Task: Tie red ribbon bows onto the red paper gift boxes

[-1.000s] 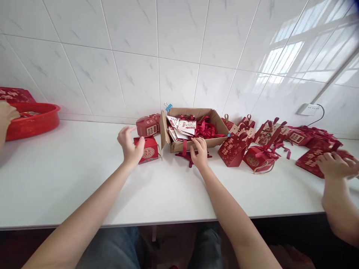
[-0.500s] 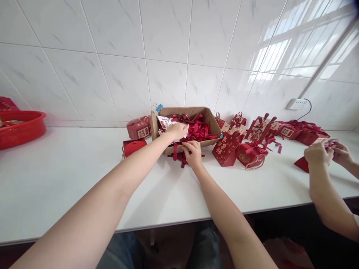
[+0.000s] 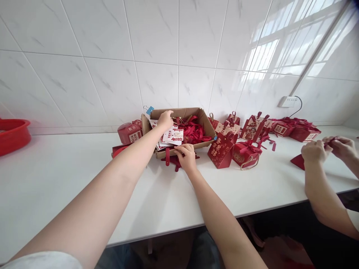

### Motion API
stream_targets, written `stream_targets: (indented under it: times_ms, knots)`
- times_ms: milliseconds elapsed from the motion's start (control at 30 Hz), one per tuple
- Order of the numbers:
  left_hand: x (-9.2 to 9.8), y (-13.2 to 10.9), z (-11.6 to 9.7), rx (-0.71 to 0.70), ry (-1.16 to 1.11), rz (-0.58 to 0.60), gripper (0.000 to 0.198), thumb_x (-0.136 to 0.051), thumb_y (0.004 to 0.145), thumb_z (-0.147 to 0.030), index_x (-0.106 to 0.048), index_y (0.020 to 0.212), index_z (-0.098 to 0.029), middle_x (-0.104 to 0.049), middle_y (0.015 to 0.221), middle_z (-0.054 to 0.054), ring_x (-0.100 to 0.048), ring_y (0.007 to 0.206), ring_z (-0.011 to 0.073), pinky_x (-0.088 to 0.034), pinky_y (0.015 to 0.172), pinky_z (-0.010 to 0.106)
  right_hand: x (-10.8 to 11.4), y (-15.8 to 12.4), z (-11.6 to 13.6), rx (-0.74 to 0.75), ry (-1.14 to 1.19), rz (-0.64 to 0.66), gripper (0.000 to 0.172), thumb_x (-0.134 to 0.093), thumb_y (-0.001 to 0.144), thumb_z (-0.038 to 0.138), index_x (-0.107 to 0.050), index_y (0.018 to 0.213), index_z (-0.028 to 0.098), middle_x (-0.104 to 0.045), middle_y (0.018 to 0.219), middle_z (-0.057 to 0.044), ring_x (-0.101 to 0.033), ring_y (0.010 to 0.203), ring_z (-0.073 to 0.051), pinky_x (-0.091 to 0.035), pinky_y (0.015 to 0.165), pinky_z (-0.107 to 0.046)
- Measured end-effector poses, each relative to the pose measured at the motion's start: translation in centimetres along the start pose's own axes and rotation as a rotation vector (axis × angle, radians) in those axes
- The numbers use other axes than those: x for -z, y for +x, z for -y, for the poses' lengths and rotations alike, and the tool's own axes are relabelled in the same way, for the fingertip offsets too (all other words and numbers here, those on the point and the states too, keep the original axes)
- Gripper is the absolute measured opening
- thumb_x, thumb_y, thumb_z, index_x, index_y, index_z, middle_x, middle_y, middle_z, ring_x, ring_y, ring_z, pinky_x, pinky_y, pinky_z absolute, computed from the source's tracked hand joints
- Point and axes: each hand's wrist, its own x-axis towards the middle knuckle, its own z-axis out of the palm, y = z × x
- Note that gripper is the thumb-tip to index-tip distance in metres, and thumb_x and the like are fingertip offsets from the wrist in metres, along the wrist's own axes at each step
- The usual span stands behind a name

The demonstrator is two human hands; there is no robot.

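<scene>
A cardboard box (image 3: pixel 209 127) stands against the wall, holding white printed cards (image 3: pixel 174 135) and a tangle of dark red ribbons (image 3: pixel 193 130). My left hand (image 3: pixel 165 120) is inside its back left part, just above the cards. Its fingers are curled down, and what they hold, if anything, is hidden. At the front rim, my right hand (image 3: pixel 186 155) pinches the cardboard edge between thumb and fingers. Beside that hand a strip of red ribbon (image 3: pixel 167 157) hangs over the rim. Flat dark red pieces (image 3: pixel 176 163) lie on the table below.
Red gift boxes (image 3: pixel 221 151) stand right of the cardboard box, and another red box (image 3: pixel 129 131) stands left. A red plastic basin (image 3: pixel 17 136) is at the far left of the white table (image 3: pixel 70 179). At right, a co-worker's hands (image 3: pixel 316 151) handle something dark red.
My left hand has lifted up and back from the cards, which now show more fully. My right hand stays on the front rim. The whole view has shifted slightly.
</scene>
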Motion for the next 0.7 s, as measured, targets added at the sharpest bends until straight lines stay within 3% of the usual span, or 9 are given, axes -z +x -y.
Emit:
stream_targets:
  times_ms: [167,333,700]
  knots:
    - [-0.5,1.5,0.3,0.03,0.062,0.105,0.042,-0.053,0.082,-0.013,-0.058,0.124,-0.019,-0.059,0.13,0.008,-0.055,0.118,0.0251,-0.045,0.098,0.035,0.1,0.1,0.1,-0.037,0.0,0.032,0.014,-0.063,0.083,0.015,-0.073,0.089,0.023,-0.067,0.086,-0.005,-0.053,0.092,-0.021,-0.05,0.085,-0.037]
    - [-1.0,1.5,0.1,0.078,0.127,0.16,0.026,-0.052,0.085,-0.023,-0.069,0.104,-0.019,-0.069,0.11,0.012,-0.063,0.104,0.0286,-0.05,0.085,0.037,0.2,0.3,0.3,-0.085,-0.011,0.087,0.016,-0.061,0.085,0.017,-0.073,0.091,0.025,-0.066,0.086,-0.006,-0.053,0.094,-0.022,-0.051,0.086,-0.037]
    - [-0.1,0.3,0.9,-0.055,0.155,0.127,0.019,-0.053,0.081,-0.017,-0.069,0.09,-0.019,-0.065,0.105,0.01,-0.062,0.093,0.0237,-0.047,0.079,0.032,0.3,0.3,0.2,-0.077,-0.018,0.094,0.015,-0.06,0.086,0.019,-0.073,0.092,0.024,-0.066,0.087,-0.006,-0.053,0.095,-0.022,-0.05,0.088,-0.037]
